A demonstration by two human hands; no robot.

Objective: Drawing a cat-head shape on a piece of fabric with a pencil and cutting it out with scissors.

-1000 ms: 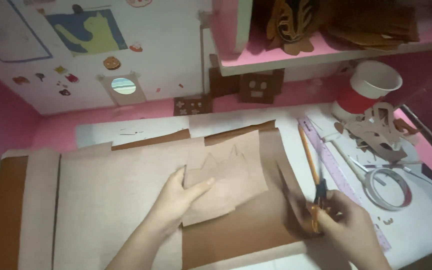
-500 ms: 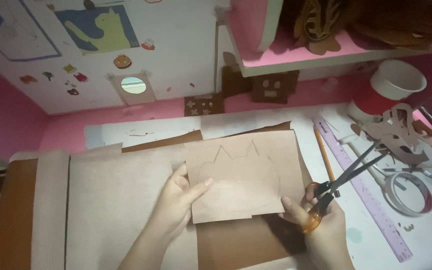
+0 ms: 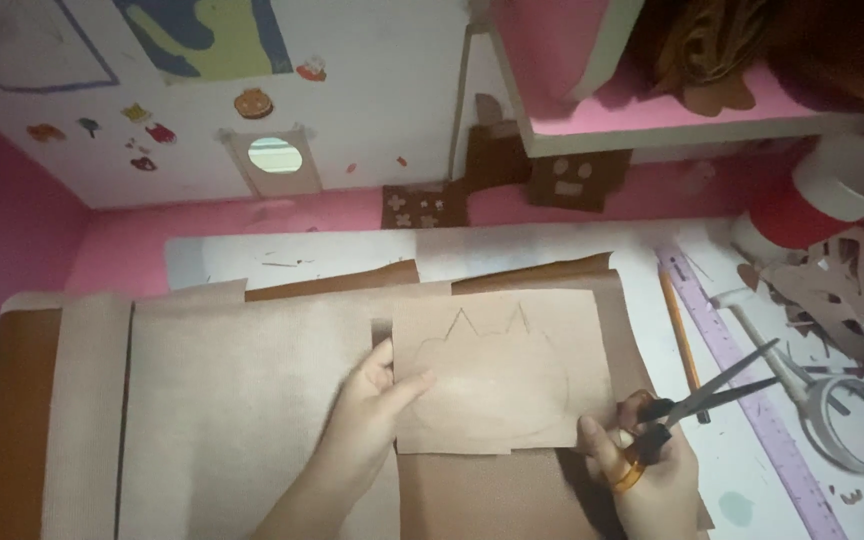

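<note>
Item: cardboard piece [image 3: 502, 370], tan, rectangular, with a pencilled cat-head outline, two ears at its top edge. All places below are reckoned from it.

1. My right hand [image 3: 642, 470], at its lower right corner: fingers closed through the handles of the scissors [image 3: 697, 400], blades parted and pointing up and away to the right, clear of the card.
2. My left hand [image 3: 377, 395], at its left edge: thumb on top, fingers I think curled beneath, pinching the card; the underside is hidden.
3. Beneath it: larger cardboard sheets [image 3: 222, 400], tan and darker brown, lying flat.
4. To its right: orange pencil [image 3: 680, 335], lilac ruler [image 3: 742, 380], tape roll [image 3: 852, 430], cardboard offcuts [image 3: 832, 300].
5. Beyond it: red and white cup [image 3: 832, 195], white wall with stickers [image 3: 252, 105].

Handling, as I judge it: light, thin, fairly stiff, creases if bent. Best held at the left margin, outside the outline.
</note>
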